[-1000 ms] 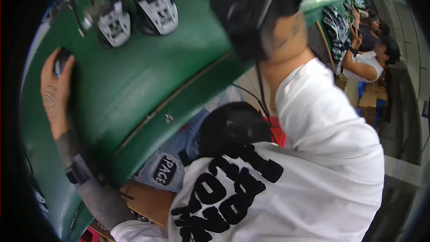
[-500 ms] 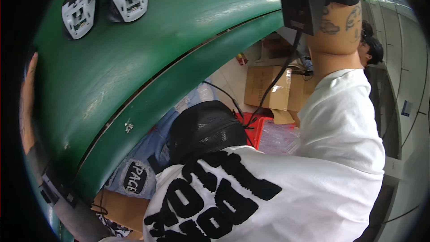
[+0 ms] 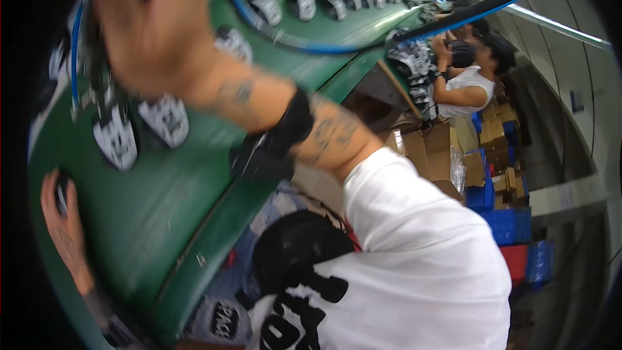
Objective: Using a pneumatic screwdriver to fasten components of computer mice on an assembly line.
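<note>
Large black lettering [image 3: 308,311] runs across the chest of the white shirt [image 3: 440,266], at the bottom centre of the frame; folds and the lower edge cut off some of it. To its left, near the bottom edge, a dark patch [image 3: 223,321] on the pale blue denim [image 3: 230,285] bears a short row of light capital letters. Inked marks on the right forearm [image 3: 259,100] and the left hand [image 3: 61,220] cannot be made out as writing. A small blue plate [image 3: 576,102] at the right is too small to tell whether it carries print.
</note>
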